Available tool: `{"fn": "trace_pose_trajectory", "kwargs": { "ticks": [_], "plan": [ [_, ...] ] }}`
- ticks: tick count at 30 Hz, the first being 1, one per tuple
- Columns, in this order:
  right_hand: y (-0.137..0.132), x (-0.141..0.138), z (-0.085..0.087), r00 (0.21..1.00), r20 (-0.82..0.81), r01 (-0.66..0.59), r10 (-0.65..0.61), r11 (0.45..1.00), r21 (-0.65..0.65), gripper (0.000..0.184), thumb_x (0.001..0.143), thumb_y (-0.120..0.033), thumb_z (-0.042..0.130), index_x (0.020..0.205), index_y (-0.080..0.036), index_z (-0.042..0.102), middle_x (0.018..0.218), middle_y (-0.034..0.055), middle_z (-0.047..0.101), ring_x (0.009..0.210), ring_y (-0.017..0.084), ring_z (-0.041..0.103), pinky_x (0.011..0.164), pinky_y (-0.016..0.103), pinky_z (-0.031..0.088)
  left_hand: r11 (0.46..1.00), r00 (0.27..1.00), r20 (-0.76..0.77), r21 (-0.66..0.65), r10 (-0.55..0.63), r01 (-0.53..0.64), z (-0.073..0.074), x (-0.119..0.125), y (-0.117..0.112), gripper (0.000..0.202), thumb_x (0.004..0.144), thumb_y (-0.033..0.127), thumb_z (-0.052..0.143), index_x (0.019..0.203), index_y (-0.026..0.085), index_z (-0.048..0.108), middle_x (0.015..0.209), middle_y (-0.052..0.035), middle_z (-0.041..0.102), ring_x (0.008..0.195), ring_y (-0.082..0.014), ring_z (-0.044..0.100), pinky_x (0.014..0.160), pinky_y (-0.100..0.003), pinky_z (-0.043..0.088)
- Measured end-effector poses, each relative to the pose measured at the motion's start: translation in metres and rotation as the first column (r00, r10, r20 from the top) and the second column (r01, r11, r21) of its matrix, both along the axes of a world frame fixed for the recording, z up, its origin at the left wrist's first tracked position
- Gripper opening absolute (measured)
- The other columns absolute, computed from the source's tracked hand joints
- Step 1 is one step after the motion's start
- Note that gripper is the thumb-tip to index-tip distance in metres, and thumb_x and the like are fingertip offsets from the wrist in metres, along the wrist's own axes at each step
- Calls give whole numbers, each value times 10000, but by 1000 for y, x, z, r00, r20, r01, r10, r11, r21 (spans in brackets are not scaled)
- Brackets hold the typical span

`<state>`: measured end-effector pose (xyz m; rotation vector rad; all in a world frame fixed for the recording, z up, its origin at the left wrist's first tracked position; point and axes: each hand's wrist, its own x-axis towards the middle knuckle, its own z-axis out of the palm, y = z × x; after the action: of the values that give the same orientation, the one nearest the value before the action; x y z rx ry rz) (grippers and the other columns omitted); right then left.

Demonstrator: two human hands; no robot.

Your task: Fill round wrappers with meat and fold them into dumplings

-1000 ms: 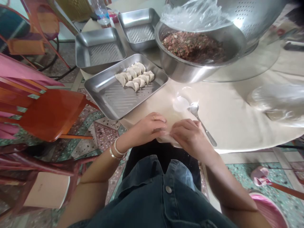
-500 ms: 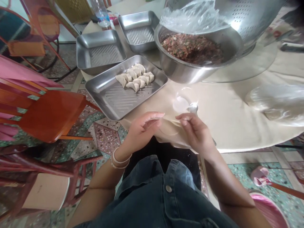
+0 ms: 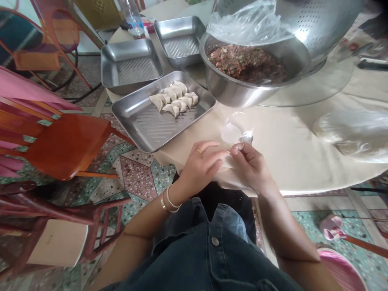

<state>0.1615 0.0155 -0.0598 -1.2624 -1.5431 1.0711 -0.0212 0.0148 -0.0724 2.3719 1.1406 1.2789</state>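
Note:
A thin, pale dumpling wrapper point(image 3: 226, 165) hangs between my hands over the table's near edge, partly hidden by my fingers. My right hand point(image 3: 248, 163) pinches its edge between thumb and fingertips. My left hand point(image 3: 202, 165), wearing a ring, closes on the wrapper from the other side, its fingertips meeting those of the right. Just beyond them is a small white dish point(image 3: 230, 132) with a metal spoon point(image 3: 247, 137) beside it. Several folded dumplings point(image 3: 174, 97) lie in rows in a metal tray point(image 3: 139, 129) ahead to the left.
A steel bowl point(image 3: 230, 91) of minced filling point(image 3: 242, 60) stands ahead, plastic film point(image 3: 248, 24) over its rim. Behind it leans a colander point(image 3: 330, 28). Two more metal trays point(image 3: 130, 68) sit farther back. On the right lies a plastic-wrapped bundle point(image 3: 354, 133); a chair point(image 3: 69, 141) is at left.
My left hand has moved right and turned palm down, bringing its fingertips against those of my right hand at the wrapper. My right hand has barely shifted.

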Motion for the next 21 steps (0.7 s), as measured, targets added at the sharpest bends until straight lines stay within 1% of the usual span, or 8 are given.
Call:
{"fn": "trace_pose_trajectory", "kwargs": {
  "ticks": [3, 5, 9, 12, 15, 18, 19, 21],
  "plan": [
    [-1, 1, -1, 1000, -21, 20, -21, 999, -29, 238, 911, -416, 553, 831, -194, 583, 724, -24, 545, 649, 71, 464, 604, 220, 385, 995, 998, -3, 75, -61, 61, -3, 0, 3, 111, 875, 182, 603, 965, 179, 669, 1084, -84, 627, 1019, -191, 563, 939, -378, 508],
    [-2, 2, -2, 998, -48, 26, -29, 998, -56, 227, 894, -408, 579, 833, -191, 592, 720, -21, 557, 638, 70, 471, 583, 213, 382, 992, 994, -3, 74, -107, 107, -4, -1, 5, 119, 882, 186, 598, 986, 171, 654, 1012, -67, 654, 973, -174, 579, 918, -346, 516],
    [-3, 1, -4, 990, -136, 16, -34, 992, -129, 233, 868, -423, 608, 965, -211, 591, 627, -38, 561, 515, 70, 451, 465, 201, 326, 991, 992, -1, 50, -123, 123, -4, 0, 11, 137, 901, 199, 574, 1005, 165, 658, 914, -51, 671, 892, -166, 587, 869, -337, 525],
    [-4, 0, -6, 975, -207, 48, -80, 987, -153, 278, 845, -422, 641, 1029, -226, 570, 560, -55, 544, 436, 69, 408, 409, 197, 278, 990, 991, -9, 48, -132, 132, 3, 2, 17, 121, 909, 200, 562, 966, 177, 666, 923, -48, 678, 893, -165, 584, 871, -340, 517],
    [-3, 0, -6, 929, -297, 197, -222, 974, -115, 248, 835, -393, 662, 999, -243, 552, 583, -59, 547, 453, 62, 427, 419, 189, 300, 986, 986, 7, 35, -166, 166, 16, 0, 21, 95, 911, 184, 557, 926, 177, 651, 1005, -60, 689, 948, -164, 592, 897, -341, 507],
    [-4, 3, -4, 838, -399, 375, -373, 924, -77, 199, 850, -377, 643, 954, -261, 519, 606, -71, 522, 485, 53, 449, 453, 176, 348, 970, 968, 56, 2, -243, 244, 27, -6, 24, 70, 907, 162, 563, 935, 189, 621, 1019, -42, 716, 939, -151, 622, 898, -331, 502],
    [-4, 4, -3, 803, -432, 420, -411, 904, -79, 199, 845, -370, 647, 943, -262, 513, 606, -76, 509, 489, 50, 452, 462, 172, 364, 966, 965, 74, -36, -254, 257, 29, -9, 24, 76, 910, 163, 561, 953, 195, 615, 1002, -32, 724, 923, -145, 636, 875, -317, 506],
    [-4, 8, -1, 728, -499, 485, -470, 868, -108, 223, 808, -349, 683, 924, -253, 518, 604, -82, 492, 495, 46, 463, 473, 164, 391, 954, 965, 109, -159, -237, 253, 30, -14, 25, 98, 924, 184, 546, 996, 204, 609, 981, -21, 731, 881, -132, 660, 800, -277, 519]
  ]
}}
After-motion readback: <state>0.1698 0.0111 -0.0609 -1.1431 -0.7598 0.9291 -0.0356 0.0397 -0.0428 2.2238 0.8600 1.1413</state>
